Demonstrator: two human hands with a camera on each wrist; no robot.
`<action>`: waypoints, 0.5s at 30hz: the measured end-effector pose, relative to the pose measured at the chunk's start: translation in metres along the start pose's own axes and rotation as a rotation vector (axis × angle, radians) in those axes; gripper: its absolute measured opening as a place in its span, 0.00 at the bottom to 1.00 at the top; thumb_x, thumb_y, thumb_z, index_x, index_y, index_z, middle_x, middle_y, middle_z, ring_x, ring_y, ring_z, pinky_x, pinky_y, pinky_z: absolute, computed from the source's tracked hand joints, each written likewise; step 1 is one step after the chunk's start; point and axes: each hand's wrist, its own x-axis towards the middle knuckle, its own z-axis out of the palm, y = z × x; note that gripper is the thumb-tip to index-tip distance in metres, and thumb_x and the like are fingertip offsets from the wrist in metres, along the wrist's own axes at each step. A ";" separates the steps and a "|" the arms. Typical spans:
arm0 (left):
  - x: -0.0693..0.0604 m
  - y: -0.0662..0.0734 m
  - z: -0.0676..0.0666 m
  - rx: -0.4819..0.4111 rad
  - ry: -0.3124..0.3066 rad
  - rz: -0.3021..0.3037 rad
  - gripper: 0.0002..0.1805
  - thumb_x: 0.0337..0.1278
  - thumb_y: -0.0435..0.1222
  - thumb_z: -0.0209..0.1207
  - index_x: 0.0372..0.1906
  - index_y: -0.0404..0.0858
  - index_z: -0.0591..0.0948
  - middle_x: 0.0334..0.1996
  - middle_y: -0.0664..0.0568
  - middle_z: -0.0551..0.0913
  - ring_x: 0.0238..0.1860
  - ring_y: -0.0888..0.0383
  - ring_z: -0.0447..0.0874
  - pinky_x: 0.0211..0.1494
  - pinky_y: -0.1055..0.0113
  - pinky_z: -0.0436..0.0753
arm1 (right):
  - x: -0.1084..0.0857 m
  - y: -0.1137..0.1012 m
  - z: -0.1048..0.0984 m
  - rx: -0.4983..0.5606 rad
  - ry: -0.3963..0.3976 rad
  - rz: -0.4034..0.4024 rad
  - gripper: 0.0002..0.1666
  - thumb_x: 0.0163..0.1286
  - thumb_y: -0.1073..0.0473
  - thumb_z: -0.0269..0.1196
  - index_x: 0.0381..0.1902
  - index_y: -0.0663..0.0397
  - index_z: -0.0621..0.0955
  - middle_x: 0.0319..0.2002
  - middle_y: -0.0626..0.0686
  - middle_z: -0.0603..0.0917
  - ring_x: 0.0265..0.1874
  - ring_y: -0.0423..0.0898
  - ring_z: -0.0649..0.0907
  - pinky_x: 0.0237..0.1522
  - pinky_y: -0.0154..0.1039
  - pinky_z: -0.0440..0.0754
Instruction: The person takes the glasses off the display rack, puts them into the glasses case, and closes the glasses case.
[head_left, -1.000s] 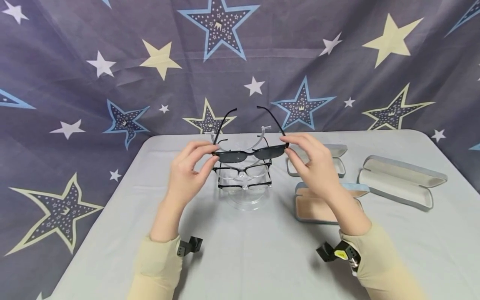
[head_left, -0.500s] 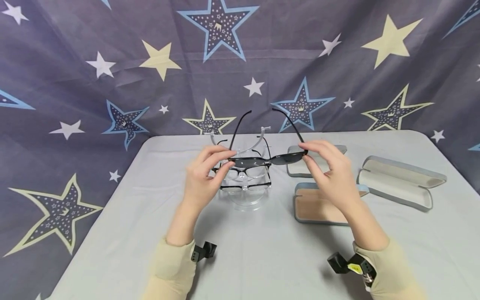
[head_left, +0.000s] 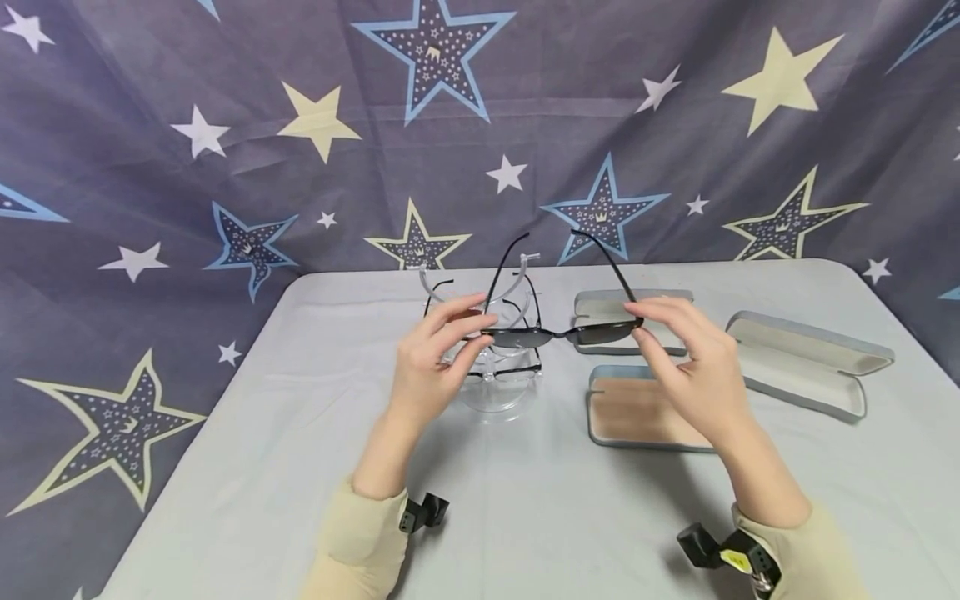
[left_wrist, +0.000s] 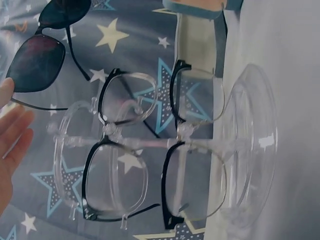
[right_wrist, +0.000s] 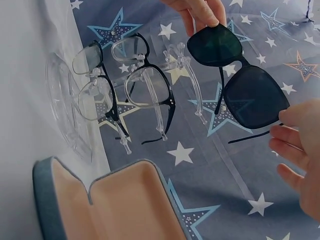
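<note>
Black sunglasses span the space between two hands in the head view, held up off the counter with both temples unfolded toward the far side. The left hand pinches their left end and the right hand pinches the right end, so each grip is narrow, thumb against fingers, holding the frame. Their left lens passes in front of a clear display stand; the right lens hangs before a small grey case at the far side. Nearer lies an open blue-grey case with peach lining, and farther right a long grey case with its lid up. Starry fabric hangs behind. Beige sleeves show at the near edge (a small black camera sits at each cuff).

From the left wrist, everything appears turned sideways. The stand carries an upper pair of glasses and a lower pair of glasses, both clear-lensed with dark brows. Part of the left hand reaches the sunglasses' edge.

From the right wrist, both dark lenses show whole, fingertips at either outer end; the peach-lined case gapes close by.
</note>
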 end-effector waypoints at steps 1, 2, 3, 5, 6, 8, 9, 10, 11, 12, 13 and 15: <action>-0.001 0.000 0.002 0.000 -0.001 -0.001 0.10 0.44 0.30 0.65 0.36 0.36 0.84 0.44 0.43 0.82 0.46 0.52 0.81 0.52 0.68 0.77 | 0.000 0.000 -0.001 0.000 0.002 -0.001 0.18 0.54 0.72 0.61 0.44 0.59 0.82 0.41 0.55 0.83 0.46 0.38 0.78 0.53 0.28 0.71; -0.001 0.001 0.003 -0.005 0.000 -0.005 0.10 0.43 0.30 0.65 0.36 0.36 0.84 0.44 0.43 0.82 0.46 0.52 0.81 0.51 0.68 0.77 | 0.000 0.001 -0.002 0.000 0.004 -0.002 0.18 0.54 0.72 0.61 0.44 0.59 0.82 0.41 0.55 0.83 0.46 0.38 0.78 0.53 0.28 0.71; -0.002 0.001 0.005 -0.008 -0.001 -0.008 0.10 0.43 0.30 0.66 0.36 0.36 0.84 0.44 0.43 0.82 0.46 0.52 0.81 0.52 0.68 0.77 | -0.001 0.001 -0.003 -0.002 0.006 -0.002 0.18 0.54 0.72 0.61 0.44 0.59 0.82 0.41 0.55 0.83 0.46 0.37 0.78 0.53 0.28 0.71; -0.002 0.002 0.007 -0.019 -0.005 -0.018 0.10 0.43 0.30 0.66 0.36 0.36 0.84 0.44 0.43 0.82 0.46 0.53 0.81 0.52 0.68 0.77 | -0.001 0.002 -0.006 -0.006 0.009 -0.002 0.18 0.53 0.72 0.61 0.44 0.59 0.82 0.41 0.55 0.83 0.47 0.37 0.78 0.54 0.28 0.70; -0.002 0.002 0.009 -0.024 -0.005 -0.019 0.11 0.43 0.30 0.66 0.37 0.36 0.84 0.44 0.44 0.82 0.46 0.53 0.81 0.52 0.68 0.77 | -0.001 0.002 -0.007 -0.009 0.008 -0.003 0.18 0.53 0.72 0.61 0.44 0.59 0.82 0.41 0.55 0.83 0.47 0.38 0.78 0.54 0.28 0.70; -0.002 0.002 0.011 -0.033 -0.006 -0.020 0.11 0.42 0.29 0.66 0.37 0.36 0.84 0.44 0.44 0.82 0.47 0.53 0.80 0.53 0.67 0.77 | -0.002 0.003 -0.009 -0.021 0.007 -0.007 0.18 0.54 0.71 0.61 0.44 0.59 0.82 0.41 0.55 0.83 0.47 0.38 0.78 0.55 0.29 0.70; -0.002 0.003 0.012 -0.037 -0.006 -0.020 0.11 0.42 0.29 0.66 0.37 0.36 0.84 0.44 0.44 0.82 0.47 0.53 0.80 0.53 0.67 0.76 | -0.002 0.004 -0.010 -0.023 0.005 -0.010 0.17 0.54 0.70 0.61 0.44 0.59 0.82 0.41 0.56 0.83 0.47 0.39 0.78 0.55 0.29 0.70; -0.002 0.003 0.013 -0.042 -0.007 -0.019 0.12 0.42 0.29 0.66 0.37 0.36 0.84 0.44 0.44 0.82 0.47 0.53 0.80 0.53 0.66 0.76 | -0.002 0.005 -0.010 -0.027 0.005 -0.015 0.16 0.55 0.69 0.61 0.44 0.60 0.82 0.41 0.56 0.83 0.47 0.40 0.78 0.55 0.29 0.69; -0.002 0.002 0.014 -0.046 -0.009 -0.017 0.12 0.42 0.29 0.66 0.37 0.36 0.84 0.44 0.44 0.82 0.47 0.53 0.80 0.54 0.66 0.76 | -0.002 0.006 -0.011 -0.030 0.005 -0.018 0.16 0.56 0.67 0.61 0.44 0.60 0.82 0.41 0.56 0.83 0.47 0.40 0.78 0.56 0.30 0.69; -0.002 0.002 0.015 -0.048 -0.012 -0.013 0.12 0.42 0.29 0.66 0.37 0.36 0.84 0.44 0.44 0.82 0.48 0.53 0.80 0.54 0.66 0.76 | -0.002 0.006 -0.012 -0.034 0.006 -0.021 0.15 0.57 0.65 0.61 0.44 0.60 0.82 0.41 0.56 0.83 0.47 0.41 0.78 0.56 0.30 0.69; -0.001 0.002 0.016 -0.050 -0.017 -0.010 0.12 0.42 0.29 0.66 0.37 0.36 0.84 0.44 0.44 0.81 0.48 0.53 0.80 0.54 0.66 0.75 | -0.002 0.007 -0.013 -0.039 0.008 -0.022 0.15 0.58 0.63 0.61 0.44 0.60 0.82 0.41 0.56 0.83 0.47 0.42 0.78 0.56 0.31 0.69; 0.000 0.002 0.019 -0.056 -0.027 -0.002 0.12 0.42 0.29 0.66 0.37 0.36 0.83 0.44 0.44 0.81 0.49 0.53 0.79 0.55 0.66 0.75 | -0.002 0.009 -0.015 -0.047 0.014 -0.022 0.15 0.60 0.59 0.61 0.44 0.60 0.82 0.41 0.57 0.83 0.47 0.45 0.78 0.57 0.31 0.69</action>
